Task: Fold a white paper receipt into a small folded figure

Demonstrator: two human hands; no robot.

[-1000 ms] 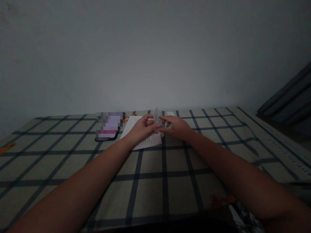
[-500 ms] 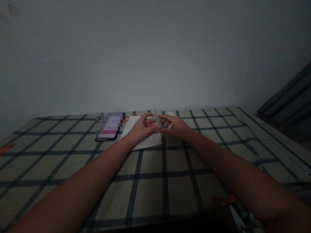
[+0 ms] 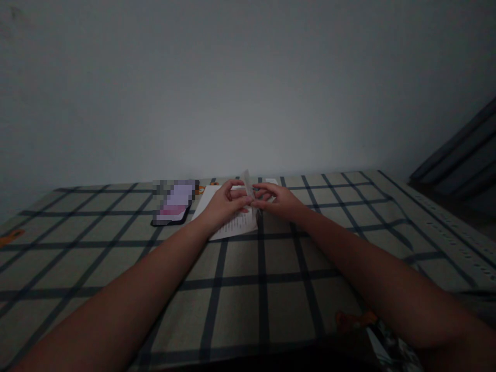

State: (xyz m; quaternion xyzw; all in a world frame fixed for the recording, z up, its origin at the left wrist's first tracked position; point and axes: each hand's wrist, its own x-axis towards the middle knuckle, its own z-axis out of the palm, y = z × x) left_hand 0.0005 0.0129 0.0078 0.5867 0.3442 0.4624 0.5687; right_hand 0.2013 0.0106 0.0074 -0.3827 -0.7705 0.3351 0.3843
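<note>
Between my two hands stands a thin pale sheet [image 3: 248, 181], its upper tip rising above the fingers. Whether it is paper or clear plastic I cannot make out. My left hand [image 3: 228, 200] closes on it from the left, the thumb near its lower part. From the right, my right hand [image 3: 277, 199] pinches it with bent fingers and thumb. Under the left hand lies a white printed sheet of paper [image 3: 227, 230], partly covered by that hand and wrist.
A phone [image 3: 176, 199] with a lit, blurred screen lies left of the paper. Behind my right hand a small white item [image 3: 271, 181] shows in part. The checked cloth [image 3: 240, 305] covers the surface up to the grey wall [image 3: 248, 88]. Dark striped fabric [image 3: 461, 139] hangs at right.
The pale sheet has tilted and shifted slightly to the left between my fingers. My fingers have moved a little, while both forearms, the phone and the printed paper stay in place.
</note>
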